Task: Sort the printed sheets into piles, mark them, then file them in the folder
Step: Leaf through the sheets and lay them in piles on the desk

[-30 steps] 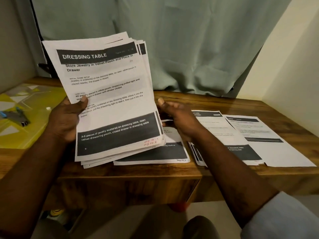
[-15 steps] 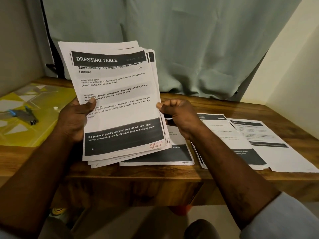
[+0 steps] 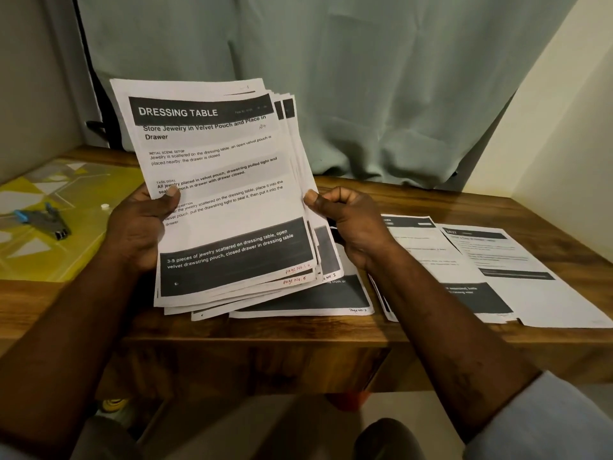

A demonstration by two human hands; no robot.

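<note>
While the white printed-sheet stack (image 3: 225,200) is gripped by the left hand (image 3: 139,227), its opposite edge is pinched by the right hand (image 3: 348,224).

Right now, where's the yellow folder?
In the head view, the yellow folder lies flat at the left end of the table, beside the left hand, with a blue-grey tool resting on it.

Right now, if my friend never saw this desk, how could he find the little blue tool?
Look at the brown wooden desk below the pale green curtain. At its left end lies a yellow patterned plastic folder, and the small blue-and-grey metal tool rests on it. It is the only blue thing there, left of the left hand gripping the stack of printed sheets.
</note>
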